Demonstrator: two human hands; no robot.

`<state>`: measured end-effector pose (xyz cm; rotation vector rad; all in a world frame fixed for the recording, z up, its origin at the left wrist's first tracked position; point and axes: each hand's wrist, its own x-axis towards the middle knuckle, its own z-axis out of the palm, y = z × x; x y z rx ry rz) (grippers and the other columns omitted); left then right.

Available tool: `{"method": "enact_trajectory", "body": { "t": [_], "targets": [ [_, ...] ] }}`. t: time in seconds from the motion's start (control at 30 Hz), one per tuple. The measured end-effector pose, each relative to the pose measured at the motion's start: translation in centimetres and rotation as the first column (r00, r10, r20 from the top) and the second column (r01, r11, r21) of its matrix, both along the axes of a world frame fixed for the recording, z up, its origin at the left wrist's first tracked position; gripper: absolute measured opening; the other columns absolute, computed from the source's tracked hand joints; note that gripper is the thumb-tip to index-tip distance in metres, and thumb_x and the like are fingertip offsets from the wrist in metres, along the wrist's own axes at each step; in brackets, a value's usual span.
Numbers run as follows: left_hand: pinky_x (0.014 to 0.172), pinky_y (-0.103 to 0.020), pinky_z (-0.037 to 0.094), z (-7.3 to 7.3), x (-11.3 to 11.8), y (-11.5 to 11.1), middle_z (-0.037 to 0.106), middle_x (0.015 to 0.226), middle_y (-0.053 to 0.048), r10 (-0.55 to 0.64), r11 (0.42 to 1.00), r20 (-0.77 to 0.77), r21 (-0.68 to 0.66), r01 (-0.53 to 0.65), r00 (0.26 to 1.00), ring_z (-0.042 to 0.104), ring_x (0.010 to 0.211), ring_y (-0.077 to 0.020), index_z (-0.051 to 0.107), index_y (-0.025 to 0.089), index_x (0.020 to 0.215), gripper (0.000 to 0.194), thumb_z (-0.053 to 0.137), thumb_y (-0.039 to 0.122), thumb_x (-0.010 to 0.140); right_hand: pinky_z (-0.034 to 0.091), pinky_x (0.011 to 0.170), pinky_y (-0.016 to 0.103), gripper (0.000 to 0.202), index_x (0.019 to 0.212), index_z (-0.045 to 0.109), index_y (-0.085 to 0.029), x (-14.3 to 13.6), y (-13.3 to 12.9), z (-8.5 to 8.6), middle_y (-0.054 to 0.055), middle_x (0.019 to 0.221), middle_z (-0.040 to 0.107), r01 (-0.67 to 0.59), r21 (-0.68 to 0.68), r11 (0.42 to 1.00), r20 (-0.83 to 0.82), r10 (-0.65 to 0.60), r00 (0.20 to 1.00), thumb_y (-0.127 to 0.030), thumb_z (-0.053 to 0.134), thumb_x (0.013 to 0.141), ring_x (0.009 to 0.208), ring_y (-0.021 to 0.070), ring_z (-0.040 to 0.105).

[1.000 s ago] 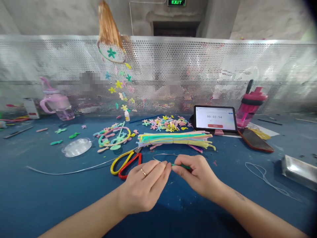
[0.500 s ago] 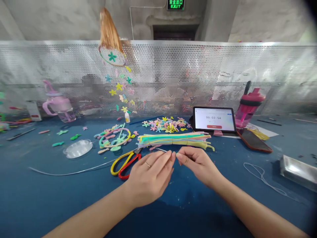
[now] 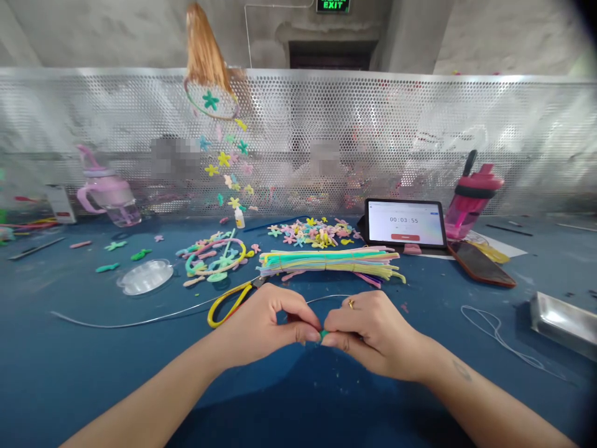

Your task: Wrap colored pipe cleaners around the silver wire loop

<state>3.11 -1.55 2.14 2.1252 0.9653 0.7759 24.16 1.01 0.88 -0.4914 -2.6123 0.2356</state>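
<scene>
My left hand (image 3: 268,323) and my right hand (image 3: 377,333) meet low over the table, thumbs and forefingers pinched together. Between the fingertips shows a small green fuzzy piece (image 3: 323,335); most of it is hidden. A thin wire (image 3: 329,297) curves behind the fingers; whether it is held I cannot tell. Scissors (image 3: 228,302) with a yellow handle lie behind my left hand, partly covered by it. Beyond both hands rests a bundle of pastel pipe cleaners (image 3: 331,260). Behind the bundle is a pile of small fuzzy flowers (image 3: 317,233).
To the left lie a fuzzy-wrapped hoop (image 3: 242,255), a clear plastic dish (image 3: 147,277) and a pink jug (image 3: 112,199). A tablet (image 3: 405,224), a phone (image 3: 482,264), a pink bottle (image 3: 473,199), looped cord (image 3: 494,336) and a metallic box (image 3: 566,323) are at right. A perforated metal screen (image 3: 354,137) stands behind.
Both hands have come lower and turned, with the fingertips nearer to me. The green piece now shows between them. The scissors' red handle has become mostly covered by my left hand.
</scene>
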Motion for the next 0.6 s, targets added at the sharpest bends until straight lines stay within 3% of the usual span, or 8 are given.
{"method": "enact_trajectory", "body": {
  "t": [0.07,0.17,0.33,0.43,0.6],
  "targets": [
    [0.059,-0.019,0.042,0.0,0.1,-0.2,0.063,0.066,0.001,0.002,1.0,-0.036,0.029,-0.001,0.999,0.057,0.061,-0.0095,0.069,0.017,0.075,0.011,0.064,0.026,0.079,0.026,0.055,0.024,0.03,0.073,0.054,-0.02,0.0,0.0,0.0,-0.004,0.055,0.043,0.012,-0.015,1.0,0.018,-0.011,1.0,-0.036,0.039,0.093,0.052,0.0106,0.035],
    [0.06,-0.019,0.04,0.0,0.1,-0.5,0.061,0.068,0.002,-0.004,0.982,-0.117,0.186,0.026,0.993,0.055,0.063,-0.009,0.066,0.018,0.076,0.01,0.059,0.022,0.083,0.027,0.055,0.023,0.032,0.072,0.053,-0.02,0.0,0.2,-0.1,-0.004,0.056,0.043,0.036,-0.076,0.996,0.024,-0.035,0.999,-0.039,0.038,0.093,0.053,0.0106,0.036],
    [0.058,-0.022,0.037,-0.5,0.1,-1.2,0.057,0.072,0.001,0.067,0.862,-0.274,0.5,0.082,0.959,0.052,0.066,-0.0105,0.058,0.018,0.083,0.012,0.048,0.019,0.09,0.026,0.055,0.022,0.034,0.07,0.05,-0.019,0.0,0.3,-0.1,-0.004,0.058,0.044,0.037,-0.201,0.979,0.006,-0.036,0.999,-0.041,0.039,0.093,0.054,0.0092,0.037],
    [0.062,-0.027,0.041,-1.0,0.3,-1.7,0.057,0.074,-0.002,0.187,0.722,-0.329,0.685,0.098,0.925,0.052,0.068,-0.014,0.057,0.016,0.084,0.014,0.044,0.017,0.091,0.025,0.054,0.022,0.033,0.068,0.048,-0.019,-0.1,0.3,-0.1,-0.005,0.057,0.042,0.049,-0.245,0.968,-0.016,-0.055,0.998,-0.04,0.04,0.093,0.054,0.0087,0.035],
    [0.068,-0.035,0.047,-1.1,0.7,-2.3,0.059,0.077,-0.007,0.356,0.392,-0.323,0.904,0.173,0.877,0.056,0.074,-0.0197,0.059,0.009,0.09,0.016,0.043,0.007,0.087,0.025,0.052,0.02,0.032,0.068,0.044,-0.018,-0.2,0.0,-0.1,-0.006,0.059,0.039,-0.001,-0.344,0.939,-0.097,-0.034,0.995,-0.038,0.04,0.094,0.054,0.0075,0.032]
  ]
}}
